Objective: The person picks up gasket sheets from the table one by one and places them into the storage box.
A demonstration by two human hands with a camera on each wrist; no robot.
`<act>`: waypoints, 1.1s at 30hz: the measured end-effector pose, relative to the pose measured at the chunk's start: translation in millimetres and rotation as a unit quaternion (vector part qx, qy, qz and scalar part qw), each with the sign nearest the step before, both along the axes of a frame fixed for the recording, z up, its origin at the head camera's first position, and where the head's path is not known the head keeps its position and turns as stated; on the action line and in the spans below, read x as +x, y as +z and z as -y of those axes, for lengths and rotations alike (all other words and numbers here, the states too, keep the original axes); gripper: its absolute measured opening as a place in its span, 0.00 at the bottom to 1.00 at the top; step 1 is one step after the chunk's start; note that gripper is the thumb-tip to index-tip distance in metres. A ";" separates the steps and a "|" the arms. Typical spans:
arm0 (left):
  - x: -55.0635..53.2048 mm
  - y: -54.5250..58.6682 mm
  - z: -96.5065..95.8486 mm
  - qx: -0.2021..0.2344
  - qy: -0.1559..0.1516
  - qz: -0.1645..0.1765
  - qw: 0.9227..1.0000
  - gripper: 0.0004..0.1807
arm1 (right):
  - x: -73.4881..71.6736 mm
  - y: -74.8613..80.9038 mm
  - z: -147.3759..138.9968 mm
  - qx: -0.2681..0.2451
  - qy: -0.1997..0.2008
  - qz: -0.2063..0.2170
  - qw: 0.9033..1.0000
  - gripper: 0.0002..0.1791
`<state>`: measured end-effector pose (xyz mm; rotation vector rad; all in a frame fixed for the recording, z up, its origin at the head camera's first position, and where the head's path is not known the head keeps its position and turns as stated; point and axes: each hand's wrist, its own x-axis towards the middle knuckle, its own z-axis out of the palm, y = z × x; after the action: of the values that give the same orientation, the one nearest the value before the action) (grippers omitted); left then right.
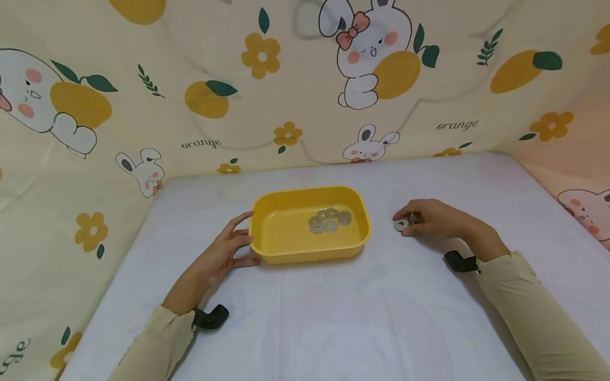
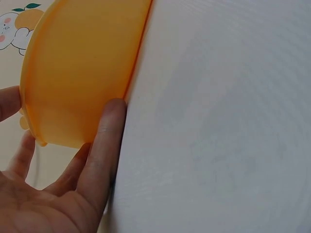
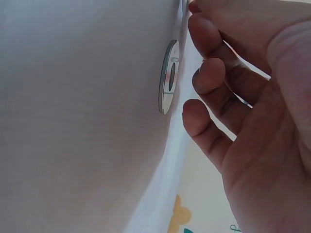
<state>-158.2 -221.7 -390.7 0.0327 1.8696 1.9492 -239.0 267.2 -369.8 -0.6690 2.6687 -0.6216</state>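
A yellow plastic tub (image 1: 286, 254) stands on the white cloth, with several flat metal washers (image 1: 330, 226) lying inside at its right. My left hand (image 1: 221, 254) is at the tub's left end, its spread, fairly straight fingers touching rim and wall. In the left wrist view the thumb (image 2: 104, 145) lies along the tub's side wall. To the right of the tub, my right hand (image 1: 436, 219) pinches a metal washer (image 1: 401, 225) between thumb and index finger, close to the cloth. A washer (image 3: 169, 77) shows flat on the cloth near the other, curled fingers in the right wrist view.
White cloth (image 1: 333, 317) covers the table. Behind it hangs a cream curtain (image 1: 305, 106) printed with rabbits, oranges and flowers, which also runs along the left. A pinkish printed cloth (image 1: 576, 164) hangs on the right. Each wrist wears a black strap device (image 1: 212, 317).
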 end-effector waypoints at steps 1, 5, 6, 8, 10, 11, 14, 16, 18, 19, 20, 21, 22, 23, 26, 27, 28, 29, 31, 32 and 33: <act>0.0 -0.3 0.0 0.000 0.000 0.000 1.000 0.35 | -0.2 -0.2 0.2 0.000 -0.003 0.003 1.000 0.21; -0.4 -1.2 -0.1 -0.001 0.001 0.000 1.000 0.35 | -0.9 -1.5 -0.2 -0.001 -0.010 0.009 1.000 0.21; -0.5 -1.4 0.0 -0.001 0.001 0.000 1.000 0.35 | -1.2 -1.9 -0.4 -0.003 -0.010 0.008 1.000 0.21; -0.7 -1.6 0.1 -0.001 0.000 -0.001 1.000 0.35 | -1.9 -2.9 -0.7 -0.006 -0.009 0.001 1.000 0.21; -0.6 -1.3 0.3 -0.001 -0.002 -0.003 1.000 0.35 | -2.2 -3.6 -0.7 -0.007 -0.010 -0.009 1.000 0.20; -0.6 -1.3 0.4 -0.001 -0.002 -0.003 1.000 0.35 | -2.5 -4.1 -0.7 -0.006 -0.012 -0.014 1.000 0.20; -0.3 -1.0 0.8 0.000 -0.003 -0.003 1.000 0.35 | -3.3 -4.6 -0.4 -0.003 -0.018 -0.027 0.999 0.20; -0.3 -1.0 1.1 -0.001 -0.003 -0.003 1.000 0.35 | -3.8 -4.5 -0.4 -0.001 -0.023 -0.032 0.999 0.21; -0.3 -1.3 1.2 -0.002 -0.003 -0.003 1.000 0.35 | -3.9 -3.8 -0.3 -0.002 -0.026 -0.035 0.999 0.21; -0.5 -1.5 1.3 -0.003 -0.002 -0.002 1.000 0.35 | -3.7 -3.3 -0.3 -0.002 -0.028 -0.036 0.999 0.21; -0.7 -1.8 1.3 -0.003 -0.002 -0.002 1.000 0.34 | -3.6 -3.0 -0.4 -0.004 -0.028 -0.037 0.999 0.21; -0.8 -2.0 1.4 -0.003 -0.002 -0.002 1.000 0.34 | -3.4 -2.7 -0.6 -0.005 -0.028 -0.037 0.999 0.21; -1.0 -2.3 1.4 -0.004 -0.002 -0.001 1.000 0.34 | -3.2 -2.4 -0.5 -0.007 -0.029 -0.038 0.999 0.21; -1.1 -2.6 1.5 -0.003 -0.001 -0.001 1.000 0.34 | -3.1 -2.1 -0.4 -0.009 -0.028 -0.040 0.999 0.21; -1.4 -3.2 1.5 -0.004 0.000 -0.001 1.000 0.34 | -3.7 -2.0 -0.5 -0.013 -0.025 -0.049 0.998 0.20; -1.3 -3.1 1.4 -0.004 0.001 -0.001 1.000 0.35 | -3.8 -1.6 -0.4 -0.015 -0.025 -0.050 0.998 0.20; -1.4 -3.1 1.2 -0.004 0.001 -0.001 1.000 0.35 | -4.0 -1.5 -0.3 -0.017 -0.025 -0.051 0.998 0.19; -1.4 -2.9 1.2 -0.004 0.001 -0.001 1.000 0.35 | -4.1 -1.3 -0.1 -0.018 -0.026 -0.052 0.998 0.19; -1.2 -2.4 1.0 -0.005 0.002 -0.001 1.000 0.35 | -4.1 -1.0 0.4 -0.020 -0.025 -0.052 0.998 0.19; -1.1 -2.0 0.9 -0.005 0.002 -0.001 1.000 0.35 | -4.0 -0.7 0.8 -0.021 -0.025 -0.052 0.998 0.19; -1.0 -1.6 0.9 -0.005 0.002 0.000 1.000 0.35 | -3.6 -0.4 1.2 -0.023 -0.025 -0.052 0.998 0.19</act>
<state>-159.2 -222.6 -392.3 0.0257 1.8799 1.9424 -242.7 266.0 -370.2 -0.6666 2.7824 -0.6816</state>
